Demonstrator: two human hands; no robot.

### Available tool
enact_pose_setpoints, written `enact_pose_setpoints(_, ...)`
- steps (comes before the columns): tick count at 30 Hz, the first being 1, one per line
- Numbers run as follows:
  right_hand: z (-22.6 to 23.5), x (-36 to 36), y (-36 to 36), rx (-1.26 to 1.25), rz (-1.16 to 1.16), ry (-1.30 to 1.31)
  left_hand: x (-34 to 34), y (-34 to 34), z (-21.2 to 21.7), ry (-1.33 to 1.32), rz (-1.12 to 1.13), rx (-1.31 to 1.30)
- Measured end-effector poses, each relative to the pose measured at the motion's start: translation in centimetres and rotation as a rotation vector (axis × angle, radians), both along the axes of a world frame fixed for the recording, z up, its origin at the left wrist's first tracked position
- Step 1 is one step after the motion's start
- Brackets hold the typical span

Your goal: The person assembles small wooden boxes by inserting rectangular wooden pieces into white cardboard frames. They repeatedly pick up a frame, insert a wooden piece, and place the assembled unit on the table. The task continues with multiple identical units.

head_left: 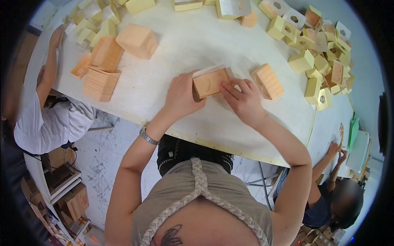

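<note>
Over the table in front of me, I hold a small open cardboard box (207,84) with a peach inside face and a white raised edge at its back. A round outline shows on the peach face. My left hand (180,93) wraps the box's left side, thumb at the near side. At the box's right end, my right hand (244,97) has its fingers bent together, with the tips pressing on the peach edge. Just right of that hand lies a stack of peach card pieces (267,81). The box's underside is hidden.
Peach stacks (137,40) and a ribbed peach stack (100,85) stand at the left. Pale yellow boxes lie in a heap (326,57) at the right and a pile (95,25) at the far left. Co-workers sit at both sides, one with an arm (48,74) on the table.
</note>
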State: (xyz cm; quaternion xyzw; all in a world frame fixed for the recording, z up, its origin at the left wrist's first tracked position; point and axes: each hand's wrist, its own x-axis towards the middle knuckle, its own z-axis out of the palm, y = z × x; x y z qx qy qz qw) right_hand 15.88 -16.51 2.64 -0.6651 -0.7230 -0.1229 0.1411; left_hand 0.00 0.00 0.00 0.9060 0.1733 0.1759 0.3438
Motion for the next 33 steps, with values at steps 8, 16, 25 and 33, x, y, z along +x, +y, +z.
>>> enact_pose_setpoints(8, -1.9, -1.5, -1.8, 0.068, 0.026, 0.274, -1.2, -0.9, 0.8, 0.124, -0.069, -0.109)
enact_pose_setpoints(16, 5.2, 3.0, -3.0, 0.186, -0.305, 0.099, 3.0, 5.8, 3.6, -0.135, -0.286, -0.589)
enact_pose_setpoints(25, 3.8, 7.3, -7.4, -0.025, -0.901, 0.596, 22.6, 9.9, 1.4, -0.223, -0.003, 0.882)
enact_pose_setpoints(33, 3.5, 12.1, -7.3, -0.271, -0.646, 1.451, 14.1, 2.0, 1.7, -0.052, -0.111, 0.831)
